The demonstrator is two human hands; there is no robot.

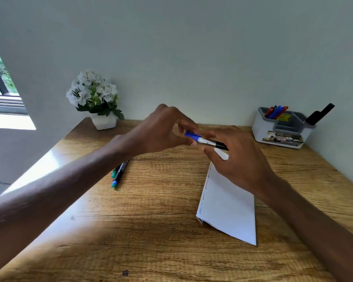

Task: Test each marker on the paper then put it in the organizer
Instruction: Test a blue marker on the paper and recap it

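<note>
Fingers [183, 127] of the left hand [161, 129] pinch the blue cap [192, 135] of a marker [207, 141]. The right hand [240, 159] grips its barrel above the folded paper [230, 208].

Step, judged: the cap is coming off or going on; which cannot be told. Next comes either a stroke on the paper or a reach to the organizer [281, 129] at the far right.

Two more markers [118, 174] wait on the bench [151, 241]. The tip is hidden, and the scribbles on the paper's edge are faint.

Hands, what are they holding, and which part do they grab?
One marker. The left hand pinches its blue cap end; the right hand grips its black barrel.
</note>
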